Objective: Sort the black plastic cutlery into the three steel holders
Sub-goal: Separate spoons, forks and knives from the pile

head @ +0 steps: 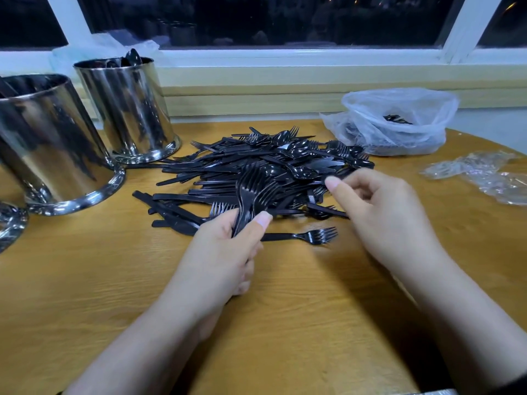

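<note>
While the left hand (pixel 228 240) grips a bunch of forks (pixel 251 192) by the handles, the right hand (pixel 379 206) hovers over the pile (pixel 256 163), fingers loosely curled, holding nothing I can see. Best gather only forks, tines aligned, before reaching for the holders (pixel 128 109) far left.

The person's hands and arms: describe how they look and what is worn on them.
Both forearms are bare up to the frame's bottom edge. The left hand and the right hand wear no gloves, and no rings, watch or bracelets show. Fingernails are short and unpainted. A bit of dark fabric, perhaps a sleeve, shows at the bottom right corner.
</note>
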